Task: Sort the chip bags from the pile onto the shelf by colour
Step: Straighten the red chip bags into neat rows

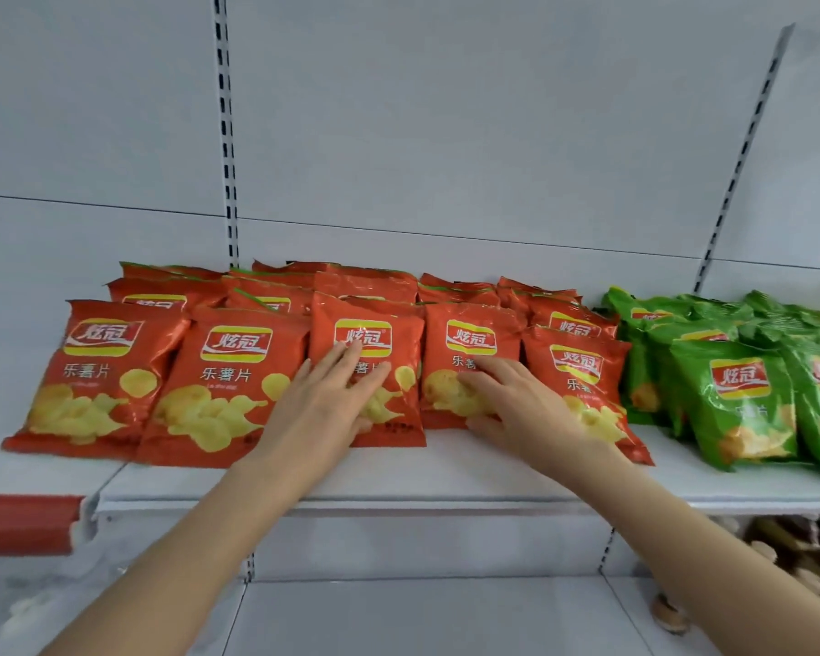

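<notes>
The back rows of red bags (275, 281) are mostly hidden behind the front row, showing only their top edges, so their number cannot be told. The green bags (734, 400) at 3 o'clock are cut off by the frame's edge. About three fronts can be made out, and the rest is a blurred heap. Brown things (805, 551) on the level below, at 5 o'clock, are too blurred to name. The front row holds five red bags, lying side by side on the white shelf (446, 480) with their printed faces up. Each has its long axis running 6 to 12 o'clock, with the top seam toward the back panel (446, 134). The first bag (100, 371) leans toward 1 o'clock and the fifth bag (583, 366) toward 11. The left hand (337, 395) lies flat on the third bag (375, 319), its fingers straight and together and their tips at the logo. The right hand (517, 404) rests on the fourth bag (469, 333) with fingers spread and nearly straight, gripping nothing. Its thumb is at that bag's lower edge, and its wrist covers the lower corner of the fifth bag.
</notes>
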Demonstrator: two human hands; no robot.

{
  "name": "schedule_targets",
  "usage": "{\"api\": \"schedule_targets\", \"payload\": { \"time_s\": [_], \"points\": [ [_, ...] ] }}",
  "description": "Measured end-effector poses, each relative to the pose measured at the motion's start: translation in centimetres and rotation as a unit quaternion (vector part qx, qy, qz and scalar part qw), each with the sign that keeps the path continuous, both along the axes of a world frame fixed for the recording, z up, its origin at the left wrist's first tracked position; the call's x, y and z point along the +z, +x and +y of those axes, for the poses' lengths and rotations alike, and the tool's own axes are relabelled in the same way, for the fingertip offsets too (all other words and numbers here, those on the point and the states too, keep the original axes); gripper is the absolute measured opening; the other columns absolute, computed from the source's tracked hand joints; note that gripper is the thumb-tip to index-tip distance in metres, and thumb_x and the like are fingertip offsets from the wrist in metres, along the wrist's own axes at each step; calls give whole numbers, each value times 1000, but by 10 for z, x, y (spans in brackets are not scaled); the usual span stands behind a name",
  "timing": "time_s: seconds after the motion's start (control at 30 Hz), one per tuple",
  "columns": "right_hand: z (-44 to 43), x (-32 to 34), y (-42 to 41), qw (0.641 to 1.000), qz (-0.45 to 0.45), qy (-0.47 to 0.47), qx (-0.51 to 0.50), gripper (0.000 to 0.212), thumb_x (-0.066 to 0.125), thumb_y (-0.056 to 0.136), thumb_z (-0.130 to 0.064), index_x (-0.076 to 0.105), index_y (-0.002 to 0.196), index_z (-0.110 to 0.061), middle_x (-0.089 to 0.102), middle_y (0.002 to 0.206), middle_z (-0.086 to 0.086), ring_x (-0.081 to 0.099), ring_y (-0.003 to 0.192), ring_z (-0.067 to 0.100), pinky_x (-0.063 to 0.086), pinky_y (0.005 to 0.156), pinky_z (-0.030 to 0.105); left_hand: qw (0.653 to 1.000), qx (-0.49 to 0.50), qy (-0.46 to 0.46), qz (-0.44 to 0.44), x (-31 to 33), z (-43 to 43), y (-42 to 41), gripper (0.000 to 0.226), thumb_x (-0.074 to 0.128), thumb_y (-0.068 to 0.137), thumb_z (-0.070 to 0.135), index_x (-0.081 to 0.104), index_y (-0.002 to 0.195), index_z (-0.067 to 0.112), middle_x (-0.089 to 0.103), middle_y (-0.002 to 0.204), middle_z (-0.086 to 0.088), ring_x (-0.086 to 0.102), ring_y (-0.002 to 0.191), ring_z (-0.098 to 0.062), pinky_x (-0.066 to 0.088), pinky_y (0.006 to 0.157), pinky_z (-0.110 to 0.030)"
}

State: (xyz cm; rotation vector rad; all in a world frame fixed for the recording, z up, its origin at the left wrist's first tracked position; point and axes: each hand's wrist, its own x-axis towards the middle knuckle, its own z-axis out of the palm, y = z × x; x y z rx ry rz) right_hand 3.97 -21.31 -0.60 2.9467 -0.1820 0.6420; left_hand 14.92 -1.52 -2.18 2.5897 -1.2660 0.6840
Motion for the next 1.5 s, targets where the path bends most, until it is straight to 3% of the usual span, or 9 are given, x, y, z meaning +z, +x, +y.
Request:
{"api": "schedule_targets", "payload": {
  "time_s": [0.23,0.37,0.57,0.73,0.97,1.13,1.3,1.43,1.5],
  "points": [
    [-11,2,-38,974,-169,100,-111,46,65,86,-27,54,128,-13,43,140,9,36,131,29,35,101,37,999,-31,-35,-11,-6,0,4,67,48,97,32,8,152,28,-1,159,-9,-3,147,-25,5,117,-40],
    [-28,-14,-48,964,-107,154,-191,60,66,84,-33,42,138,-19,26,151,9,23,138,29,25,107,35,998,-41,-53,-19,-12,-3,3,66,52,95,27,16,151,26,6,159,-11,3,147,-28,7,115,-42],
    [-40,-20,-44,962,-130,179,-161,57,65,85,-25,44,136,-11,25,151,12,23,139,31,18,111,34,996,-46,-65,-36,-19,-8,10,74,87,61,13,58,128,10,52,133,-26,49,123,-44,40,92,-60],
    [-42,-22,-47,964,-132,167,-161,58,66,85,-28,45,136,-12,29,149,12,24,138,31,21,111,36,996,-48,-67,-37,-19,-9,8,78,91,53,14,62,124,8,56,128,-26,54,117,-45,43,84,-63],
    [-42,-22,-52,963,-152,159,-155,57,63,86,-33,44,136,-15,30,149,10,23,137,29,22,111,39,995,-50,-75,-29,-15,-8,3,72,79,74,17,48,138,15,38,146,-21,33,136,-40,28,104,-58],
    [-40,-20,-54,963,-160,159,-146,56,64,86,-32,45,135,-15,31,148,10,24,137,29,24,109,38,996,-44,-68,-33,-16,-8,-1,76,89,58,13,59,128,10,50,134,-25,47,124,-44,37,91,-63],
    [-38,-17,-57,959,-164,172,-152,58,62,87,-36,41,138,-19,26,151,7,21,139,27,25,109,38,990,-92,-63,-83,-7,-25,-22,74,93,46,8,67,115,7,60,124,-23,59,113,-37,33,93,-47],
    [-42,-19,-60,954,-139,206,-167,67,64,84,-39,35,142,-22,20,153,7,17,140,28,22,110,39,983,-164,5,-79,3,-57,-43,57,52,93,-1,34,146,13,10,157,-15,12,146,-27,2,111,-33],
    [-46,-20,-60,950,-120,231,-173,74,66,82,-41,29,144,-23,18,154,7,16,141,28,20,111,39,986,-145,69,-49,4,-71,-44,51,35,101,6,22,149,15,-6,159,-12,-6,147,-24,-3,115,-34]
  ]
}}
